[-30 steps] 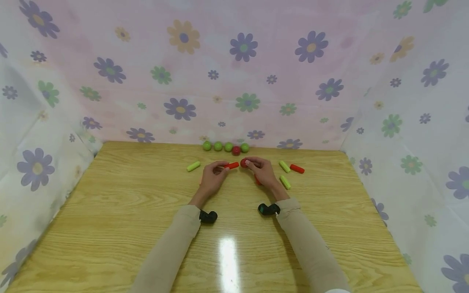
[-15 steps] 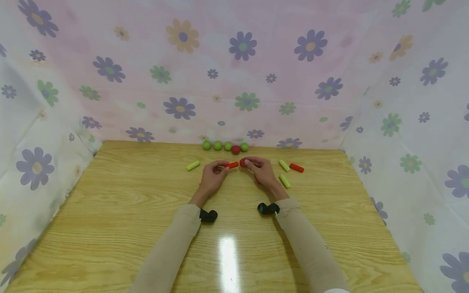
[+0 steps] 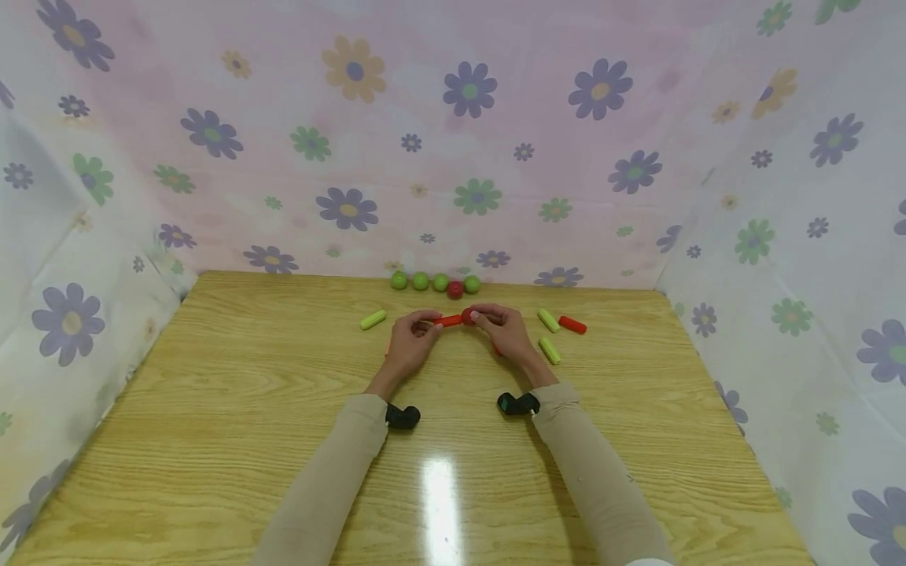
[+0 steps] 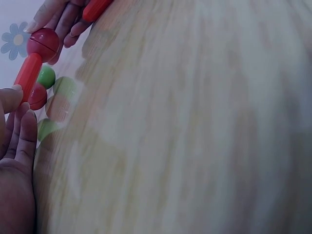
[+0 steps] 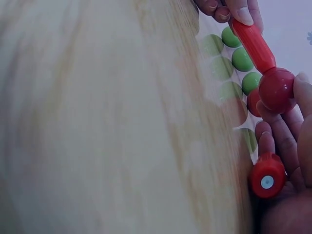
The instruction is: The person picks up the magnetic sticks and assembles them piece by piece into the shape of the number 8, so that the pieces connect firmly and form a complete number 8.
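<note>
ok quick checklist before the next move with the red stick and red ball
1. Left hand grips the red stick: ok, pinched near one end
2. Right hand grips the red ball: ok, between thumb and fingers
3. Stick end meets ball: ok, touching
4. Joint will hold by itself: cannot tell, both hands support it
5. Right hand clear of the second red stick: not ok, it's close against the lower fingers

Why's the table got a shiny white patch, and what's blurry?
Head view: white glare on the glossy table, probably a reflected light; left wrist view: table grain smeary; right wrist view: table soft too, but the red ball and red stick look crisper.
</note>
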Demonstrator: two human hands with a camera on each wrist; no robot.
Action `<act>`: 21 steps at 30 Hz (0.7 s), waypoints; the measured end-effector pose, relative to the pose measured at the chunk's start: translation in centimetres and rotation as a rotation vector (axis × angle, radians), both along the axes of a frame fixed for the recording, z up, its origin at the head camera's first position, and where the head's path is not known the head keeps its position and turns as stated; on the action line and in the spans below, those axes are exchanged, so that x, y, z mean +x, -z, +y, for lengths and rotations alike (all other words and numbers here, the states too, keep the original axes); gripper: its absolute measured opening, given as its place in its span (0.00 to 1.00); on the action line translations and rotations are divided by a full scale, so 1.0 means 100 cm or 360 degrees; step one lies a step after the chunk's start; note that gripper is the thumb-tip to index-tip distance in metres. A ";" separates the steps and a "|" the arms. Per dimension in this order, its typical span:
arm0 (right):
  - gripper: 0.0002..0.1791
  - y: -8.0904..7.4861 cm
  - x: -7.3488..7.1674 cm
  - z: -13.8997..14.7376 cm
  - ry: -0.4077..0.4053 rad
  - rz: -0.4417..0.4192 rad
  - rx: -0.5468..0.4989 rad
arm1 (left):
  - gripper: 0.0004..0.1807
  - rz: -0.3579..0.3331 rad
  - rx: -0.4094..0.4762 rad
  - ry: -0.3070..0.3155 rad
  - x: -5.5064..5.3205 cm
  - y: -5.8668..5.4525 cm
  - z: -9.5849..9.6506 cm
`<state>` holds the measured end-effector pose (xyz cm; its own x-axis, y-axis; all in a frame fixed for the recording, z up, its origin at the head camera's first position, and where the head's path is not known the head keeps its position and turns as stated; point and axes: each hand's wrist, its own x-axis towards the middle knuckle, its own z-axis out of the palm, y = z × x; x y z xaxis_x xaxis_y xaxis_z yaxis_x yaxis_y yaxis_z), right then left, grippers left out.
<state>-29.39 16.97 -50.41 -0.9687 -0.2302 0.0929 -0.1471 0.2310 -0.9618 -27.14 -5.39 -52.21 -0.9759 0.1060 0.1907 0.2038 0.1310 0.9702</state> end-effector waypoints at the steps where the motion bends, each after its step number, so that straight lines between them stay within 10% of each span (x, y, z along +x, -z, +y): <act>1: 0.19 0.003 -0.002 0.001 0.0001 -0.0004 0.0009 | 0.12 0.0008 -0.0005 -0.0005 0.000 0.000 0.000; 21: 0.22 0.011 -0.005 0.002 -0.0066 0.0036 0.0130 | 0.15 -0.0017 0.0025 -0.0038 0.001 -0.005 0.003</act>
<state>-29.84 17.18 -51.49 -0.9560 -0.2779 0.0936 -0.1794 0.3021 -0.9362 -27.07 -5.14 -51.70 -0.9802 0.0795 0.1816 0.1903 0.1206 0.9743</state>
